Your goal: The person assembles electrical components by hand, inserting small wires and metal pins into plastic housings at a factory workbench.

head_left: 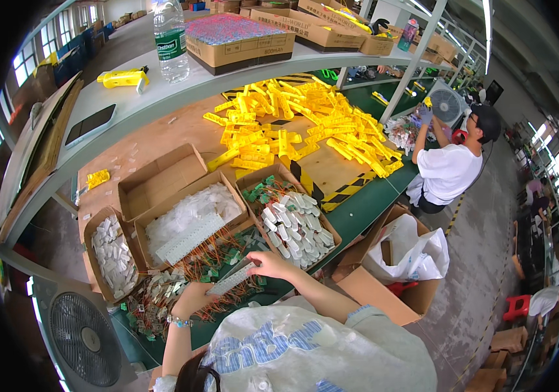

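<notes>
On the near side of the carton of clear plastic pieces (141,236), a long pale strip (231,280) bridges the two hands, its long axis slanting away to the right, roughly parallel to a second strip (192,240) resting across the carton's near edge. The right hand (270,266) pinches the farther end; the left hand (192,300) is closed about the nearer end. The left forearm rises steeply, while the right forearm slants in from the right.
</notes>
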Motion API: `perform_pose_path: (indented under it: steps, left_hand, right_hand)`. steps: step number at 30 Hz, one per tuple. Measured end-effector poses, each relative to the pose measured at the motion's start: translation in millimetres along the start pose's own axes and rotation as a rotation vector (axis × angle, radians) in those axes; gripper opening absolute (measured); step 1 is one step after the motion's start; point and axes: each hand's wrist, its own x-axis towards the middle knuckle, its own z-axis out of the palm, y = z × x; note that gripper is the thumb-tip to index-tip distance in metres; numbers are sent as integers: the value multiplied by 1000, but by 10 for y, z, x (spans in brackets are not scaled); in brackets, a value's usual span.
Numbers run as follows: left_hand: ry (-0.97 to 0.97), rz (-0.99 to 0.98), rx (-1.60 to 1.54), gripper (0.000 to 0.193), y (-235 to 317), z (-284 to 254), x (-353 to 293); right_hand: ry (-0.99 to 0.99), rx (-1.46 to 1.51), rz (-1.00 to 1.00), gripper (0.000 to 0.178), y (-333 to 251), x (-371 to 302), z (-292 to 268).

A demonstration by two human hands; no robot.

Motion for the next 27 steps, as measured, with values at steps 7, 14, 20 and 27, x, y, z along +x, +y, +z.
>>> perform_pose_path:
  steps: [7, 14, 20, 27]
  left_hand:
    - [82, -80, 131, 23, -52, 170, -249]
    - [92, -109, 153, 28, -260, 303, -84]
    - [148, -123, 89, 29, -325, 369, -61]
    - [102, -119, 78, 29, -373, 361, -48]
  right_hand:
    - [-21, 139, 58, 28, 230, -3, 348]
    - [38, 194, 159, 26, 478, 32, 480]
    - [18, 281, 217, 23, 517, 9, 501]
    - [79, 155, 210, 33, 506, 21, 551]
